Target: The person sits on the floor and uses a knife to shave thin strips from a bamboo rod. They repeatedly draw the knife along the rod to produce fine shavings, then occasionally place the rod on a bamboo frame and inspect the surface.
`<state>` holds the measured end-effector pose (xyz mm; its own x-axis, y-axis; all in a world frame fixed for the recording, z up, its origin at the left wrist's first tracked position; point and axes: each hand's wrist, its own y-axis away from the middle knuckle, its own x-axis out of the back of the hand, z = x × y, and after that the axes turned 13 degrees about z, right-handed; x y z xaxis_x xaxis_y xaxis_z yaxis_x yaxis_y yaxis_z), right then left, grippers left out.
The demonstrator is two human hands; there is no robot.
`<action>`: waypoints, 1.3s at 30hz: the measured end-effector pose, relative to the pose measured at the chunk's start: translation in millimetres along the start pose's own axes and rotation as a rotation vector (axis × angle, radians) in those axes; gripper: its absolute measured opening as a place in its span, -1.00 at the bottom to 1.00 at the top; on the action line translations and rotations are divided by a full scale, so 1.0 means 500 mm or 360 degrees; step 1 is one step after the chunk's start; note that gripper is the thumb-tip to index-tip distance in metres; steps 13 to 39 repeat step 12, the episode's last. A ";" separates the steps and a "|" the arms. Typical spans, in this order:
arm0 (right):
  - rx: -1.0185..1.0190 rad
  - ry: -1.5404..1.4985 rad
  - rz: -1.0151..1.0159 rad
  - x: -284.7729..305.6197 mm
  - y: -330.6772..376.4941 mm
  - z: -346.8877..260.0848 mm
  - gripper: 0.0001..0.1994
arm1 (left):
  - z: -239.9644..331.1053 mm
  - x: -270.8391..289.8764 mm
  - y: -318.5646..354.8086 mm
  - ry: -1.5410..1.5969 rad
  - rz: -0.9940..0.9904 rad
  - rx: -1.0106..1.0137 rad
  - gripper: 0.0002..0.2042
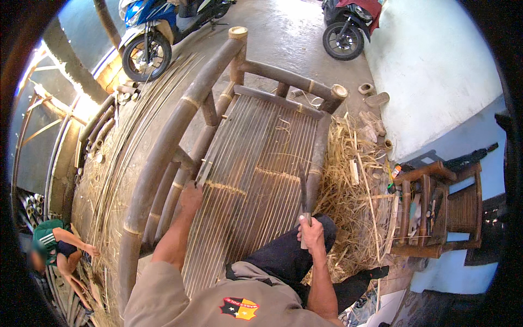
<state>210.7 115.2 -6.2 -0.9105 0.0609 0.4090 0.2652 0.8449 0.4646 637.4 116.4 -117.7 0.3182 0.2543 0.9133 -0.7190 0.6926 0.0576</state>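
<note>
A big bamboo chair frame [163, 147] lies tipped in front of me, its seat made of thin dark bamboo slats [256, 180]. My left hand [190, 197] presses on the slats at the seat's left edge, pinching a slat end against a frame pole. My right hand [311, 233] grips the handle of a dark-bladed tool [303, 191] that points up along the seat's right side, beside the right frame pole [318, 158]. My dark-trousered knee rests under that hand.
Straw-like bamboo shavings [357, 201] pile up to the right. A small wooden stool [436, 210] stands further right by a white wall. Two motorbikes [155, 32] [348, 27] are parked at the top. Bamboo poles and strips [103, 141] lie left; another person [57, 248] crouches at lower left.
</note>
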 end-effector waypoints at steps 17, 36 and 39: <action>-0.0028 0.0159 0.0140 -0.021 0.010 -0.014 -0.71 | -0.003 -0.066 0.065 0.0166 0.0065 0.0149 -0.42; -0.0028 0.0159 0.0140 -0.021 0.010 -0.014 -0.71 | -0.003 -0.066 0.065 0.0166 0.0065 0.0149 -0.42; -0.0028 0.0159 0.0140 -0.021 0.010 -0.014 -0.71 | -0.003 -0.066 0.065 0.0166 0.0065 0.0149 -0.42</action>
